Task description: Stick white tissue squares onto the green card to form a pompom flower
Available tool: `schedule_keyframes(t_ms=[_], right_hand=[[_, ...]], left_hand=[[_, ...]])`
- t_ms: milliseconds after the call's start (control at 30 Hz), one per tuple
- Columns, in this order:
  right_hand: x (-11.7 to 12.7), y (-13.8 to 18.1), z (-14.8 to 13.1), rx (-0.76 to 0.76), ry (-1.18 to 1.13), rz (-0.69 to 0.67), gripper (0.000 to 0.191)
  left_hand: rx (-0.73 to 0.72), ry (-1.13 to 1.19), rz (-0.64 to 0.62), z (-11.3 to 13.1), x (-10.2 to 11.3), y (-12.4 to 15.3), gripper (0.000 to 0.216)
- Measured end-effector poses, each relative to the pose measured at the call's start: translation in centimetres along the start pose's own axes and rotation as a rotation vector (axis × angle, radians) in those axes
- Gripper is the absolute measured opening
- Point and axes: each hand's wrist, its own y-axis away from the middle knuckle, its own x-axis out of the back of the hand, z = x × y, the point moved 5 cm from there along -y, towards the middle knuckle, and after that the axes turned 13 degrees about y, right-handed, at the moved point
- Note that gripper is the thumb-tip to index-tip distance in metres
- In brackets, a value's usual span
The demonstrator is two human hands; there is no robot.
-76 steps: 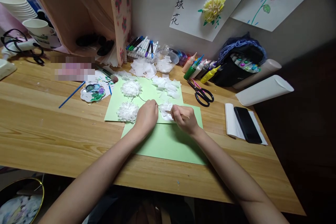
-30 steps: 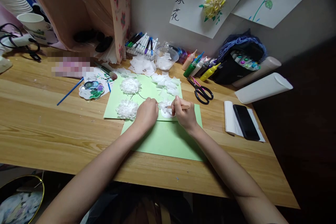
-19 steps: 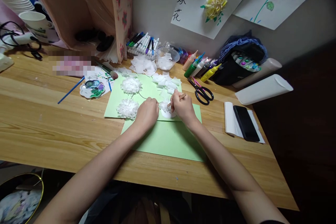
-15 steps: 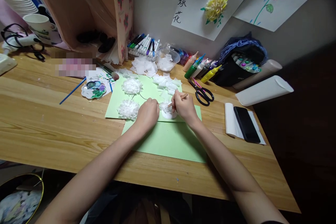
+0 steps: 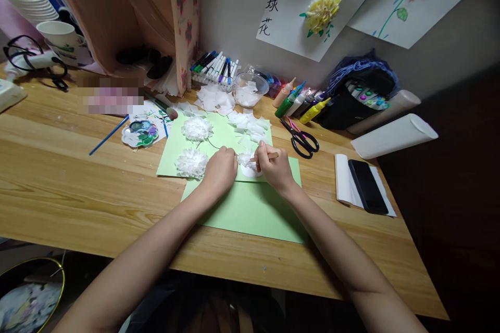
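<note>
My right hand [image 5: 276,167] is closed around a thin wooden stick [image 5: 273,155]. The stick's tip is at a small ruffled white paper flower [image 5: 246,159], which sits on a white disc [image 5: 251,172]. Left of it, my left hand [image 5: 222,169] rests closed on the green sheet [image 5: 166,166], fingers curled; whatever they may pinch is hidden. Two fuller white paper flowers, an upper one [image 5: 196,128] and a lower one [image 5: 191,163], lie on the sheet's left side. Loose white paper pieces [image 5: 249,124] are spread above my right hand.
Black-handled scissors [image 5: 308,144] lie to the right, below paint bottles [image 5: 315,110]. Behind the sheet stands a clear bowl [image 5: 250,94] of paper pieces. A paint palette [image 5: 139,133] and blue brush [image 5: 109,134] are leftward; a phone [image 5: 367,186] is at right.
My right hand has shifted slightly, and the stick now lies flatter, with its tip still at the small flower. My left hand stays in place.
</note>
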Motion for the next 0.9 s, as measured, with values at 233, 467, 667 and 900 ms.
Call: schedule_keyframes(t_ms=[233, 467, 667, 900], right_hand=[[-0.4, -1.3, 1.0, -0.199, -0.135, -0.016, 0.05], [0.1, -1.3, 1.5, -0.265, -0.293, -0.064, 0.047], [2.7, 0.9, 3.1, -0.219, -0.542, 0.073, 0.049], [1.6, 3.0, 8.4, -0.355, -0.898, 0.12, 0.035]], left_hand=[[0.01, -0.003, -0.01, 0.1, 0.1, 0.0, 0.025], [0.007, -0.002, -0.004, 0.1, 0.0, 0.0, 0.026], [0.0, 0.012, -0.009, 0.0, 0.2, 0.1, 0.025], [0.021, 0.063, -0.021, 0.0, 0.6, 0.3, 0.025]])
